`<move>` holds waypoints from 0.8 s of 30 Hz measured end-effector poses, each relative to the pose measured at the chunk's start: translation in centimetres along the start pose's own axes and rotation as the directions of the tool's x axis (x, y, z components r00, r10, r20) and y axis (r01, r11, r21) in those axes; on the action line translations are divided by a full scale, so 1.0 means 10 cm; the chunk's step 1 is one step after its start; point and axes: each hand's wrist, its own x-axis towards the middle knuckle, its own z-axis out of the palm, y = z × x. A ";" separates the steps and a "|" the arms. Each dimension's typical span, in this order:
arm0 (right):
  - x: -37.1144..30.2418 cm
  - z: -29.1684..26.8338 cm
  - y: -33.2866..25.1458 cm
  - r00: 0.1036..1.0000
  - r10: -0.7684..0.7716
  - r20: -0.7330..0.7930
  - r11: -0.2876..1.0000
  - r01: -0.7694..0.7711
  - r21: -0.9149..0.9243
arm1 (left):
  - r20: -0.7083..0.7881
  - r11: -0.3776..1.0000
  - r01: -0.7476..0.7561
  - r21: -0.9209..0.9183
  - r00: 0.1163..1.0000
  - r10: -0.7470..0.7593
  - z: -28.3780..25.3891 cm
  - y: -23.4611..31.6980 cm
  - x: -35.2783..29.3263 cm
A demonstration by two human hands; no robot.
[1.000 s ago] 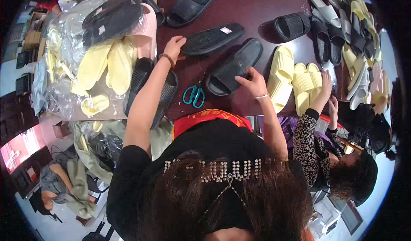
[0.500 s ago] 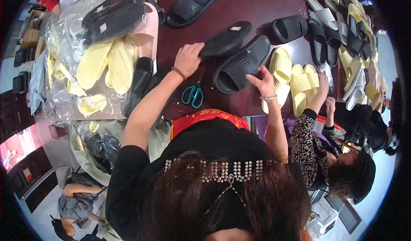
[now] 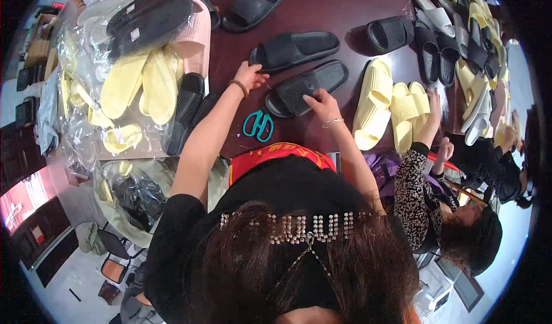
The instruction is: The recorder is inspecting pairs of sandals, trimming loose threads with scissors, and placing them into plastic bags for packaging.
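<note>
Two black ribbed slippers lie side by side before me, soles down, toe openings toward the left. By the toe end of the farther slipper (image 3: 296,50) is my left hand (image 3: 250,76), its thumb and fingers apart with nothing between them. At the near edge of the closer slipper (image 3: 313,85), my right hand (image 3: 325,105) grips the side, the thumb against the strap. Some of the right fingers are hard to make out. Teal-handled scissors (image 3: 257,126) rest on the dark red table (image 3: 236,94) close to my body.
Bagged yellow slippers (image 3: 158,88) and black soles (image 3: 152,27) pile up at left. More black slippers lie at the back (image 3: 259,4) and right back (image 3: 391,34). Yellow slippers (image 3: 374,108) stand to my right, beside a co-worker's hand (image 3: 434,108). Further slippers crowd the far right.
The farther slipper, sole up in my left hand before, now lies sole down on the table. The closer slipper has turned and lies beside it. My right hand has shifted left.
</note>
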 end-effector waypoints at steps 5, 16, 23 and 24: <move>0.14 -0.11 -0.11 0.996 -0.090 0.002 0.981 0.089 -0.175 | -0.184 0.963 -0.157 0.217 0.963 0.198 -0.20 0.04 -0.30; 0.95 -0.33 -0.36 0.838 -0.463 0.288 0.709 0.546 -0.446 | 0.266 0.055 -0.416 0.907 0.671 0.693 -0.01 -1.15 -1.33; 1.23 0.28 -0.03 0.673 -0.692 0.261 0.438 0.679 -0.589 | 0.151 0.063 -0.240 0.969 0.770 0.620 0.05 -1.16 -1.32; 1.24 0.35 0.00 0.730 -0.644 0.228 0.565 0.655 -0.501 | 0.092 0.162 -0.213 0.963 0.833 0.546 0.01 -1.18 -1.41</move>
